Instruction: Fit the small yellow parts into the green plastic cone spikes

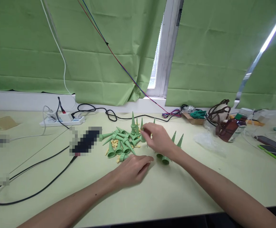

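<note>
A heap of green plastic cone spikes (120, 141) lies in the middle of the pale green table (176, 190), with small yellow pieces (114, 144) scattered among them. Some cones stand upright (133, 124). My right hand (158, 137) reaches over the heap, its fingers pinched on a small yellow piece beside an upright cone. More green cones (177, 141) lie just right of that hand. My left hand (133, 169) rests palm down on the table in front of the heap, fingers curled together, and what is under them is hidden.
A white power strip (61, 119) with plugs sits at the back left, and black cables (33, 180) run across the table's left side. A brown bag and bottle (225, 126), clear plastic wrap (206, 141) and flat devices (273, 147) crowd the right. Green curtains hang behind.
</note>
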The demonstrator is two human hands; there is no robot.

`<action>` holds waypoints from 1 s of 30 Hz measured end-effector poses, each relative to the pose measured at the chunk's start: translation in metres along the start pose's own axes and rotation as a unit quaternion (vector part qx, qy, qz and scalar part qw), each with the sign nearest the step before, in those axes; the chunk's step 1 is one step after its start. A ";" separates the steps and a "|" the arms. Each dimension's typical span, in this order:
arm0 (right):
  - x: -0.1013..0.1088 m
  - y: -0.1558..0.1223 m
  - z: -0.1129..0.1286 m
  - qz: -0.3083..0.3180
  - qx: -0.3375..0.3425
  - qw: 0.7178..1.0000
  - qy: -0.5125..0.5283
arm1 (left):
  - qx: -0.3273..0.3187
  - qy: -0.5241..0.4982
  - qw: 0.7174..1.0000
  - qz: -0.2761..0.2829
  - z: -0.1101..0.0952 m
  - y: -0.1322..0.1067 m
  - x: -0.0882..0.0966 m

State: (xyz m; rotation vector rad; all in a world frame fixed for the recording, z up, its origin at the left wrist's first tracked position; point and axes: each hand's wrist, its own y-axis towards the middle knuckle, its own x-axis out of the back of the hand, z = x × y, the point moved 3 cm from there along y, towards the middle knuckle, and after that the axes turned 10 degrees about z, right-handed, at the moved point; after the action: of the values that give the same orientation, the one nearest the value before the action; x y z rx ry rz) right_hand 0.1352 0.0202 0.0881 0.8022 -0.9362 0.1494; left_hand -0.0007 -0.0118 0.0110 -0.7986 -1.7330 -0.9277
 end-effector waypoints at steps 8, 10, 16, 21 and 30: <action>0.017 0.057 -0.046 -0.097 -0.103 0.990 -0.023 | 0.005 -0.002 0.999 0.037 -0.002 0.001 0.002; 0.014 0.066 -0.052 -0.096 -0.111 0.989 -0.027 | 0.004 0.000 0.999 0.039 -0.002 0.001 0.002; 0.008 0.087 -0.063 -0.087 -0.120 0.988 -0.042 | -0.003 -0.003 0.999 0.039 -0.003 0.001 0.002; 0.005 0.102 -0.069 -0.075 -0.119 0.989 -0.050 | -0.008 -0.012 0.999 0.029 -0.003 0.002 0.001; -0.012 0.104 -0.089 -0.044 -0.159 0.986 -0.030 | -0.009 -0.007 1.000 0.026 -0.003 0.002 0.000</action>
State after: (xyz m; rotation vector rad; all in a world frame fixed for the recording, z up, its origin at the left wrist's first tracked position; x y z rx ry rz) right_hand 0.1406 0.1565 0.1060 0.5524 -0.9509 -0.1003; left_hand 0.0019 -0.0135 0.0117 -0.8597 -1.7098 -0.9062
